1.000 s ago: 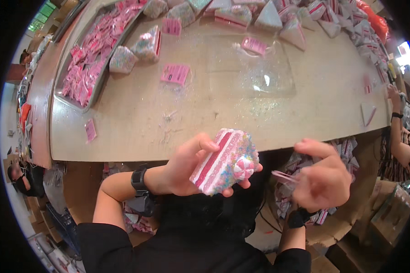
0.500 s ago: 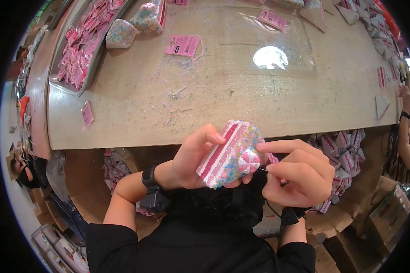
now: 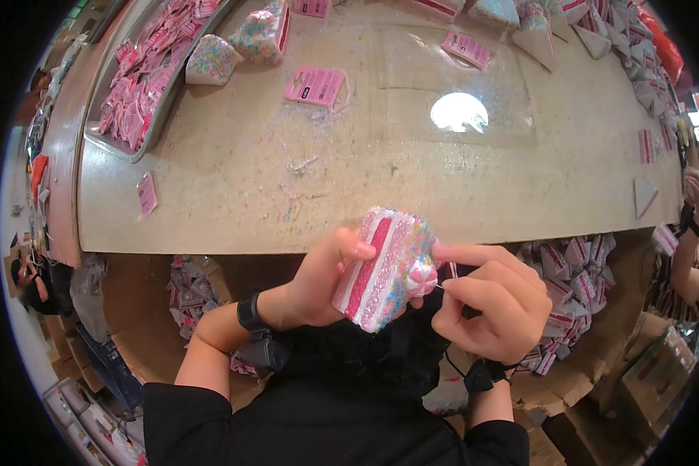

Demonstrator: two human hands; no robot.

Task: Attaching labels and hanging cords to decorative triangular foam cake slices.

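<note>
My left hand (image 3: 318, 276) is closed around a fake cake slice (image 3: 377, 268) just in front of the table edge. The slice has pink and white layers, glitter and pastel sprinkles, with a pink-and-white swirl candy (image 3: 422, 278) on its sprinkled side. My right hand (image 3: 501, 299) is at that side, thumb and fingers pinched on a thin light strand (image 3: 440, 286) beside the candy. Its index finger reaches to the sprinkles. Where the strand ends is hidden by my fingers.
A metal tray (image 3: 151, 136) of pink tags stands at the table's left. A looped pink tag (image 3: 315, 85) and a sprinkled slice (image 3: 211, 60) lie farther back. Cardboard boxes (image 3: 136, 307) of slices sit below the edge. At right are piled slices (image 3: 645, 74) and a co-worker's arm (image 3: 687, 260).
The slice has turned more upright and shifted slightly left, its layered face showing more. My right hand moved left with it. A slice now shows beside the co-worker's arm.
</note>
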